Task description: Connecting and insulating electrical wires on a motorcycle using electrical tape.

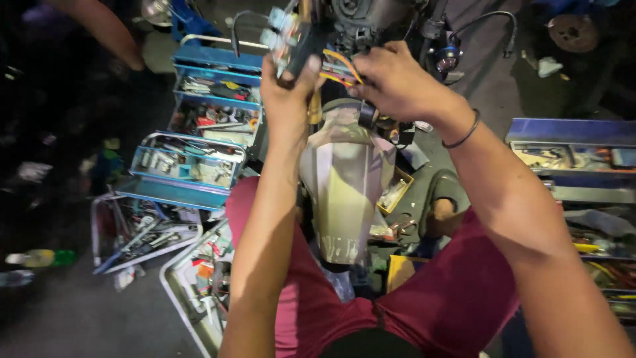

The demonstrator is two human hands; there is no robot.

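My left hand (286,89) is raised and grips a dark electrical part with pale connector plugs (289,38) near the top of a motorbike's front. Close beside it, my right hand (391,79) pinches a bundle of orange and yellow wires (339,68) that runs from that part. A black band sits on my right wrist. Below both hands stands the pale, glossy front mudguard (344,182) of the bike. My red shorts fill the bottom of the view.
An opened blue cantilever toolbox (199,132) full of tools stands at the left, with white trays of tools (142,232) on the floor beneath. Another blue toolbox (583,172) is at the right. Someone else's arm (109,30) shows top left. A green-capped bottle (40,257) lies far left.
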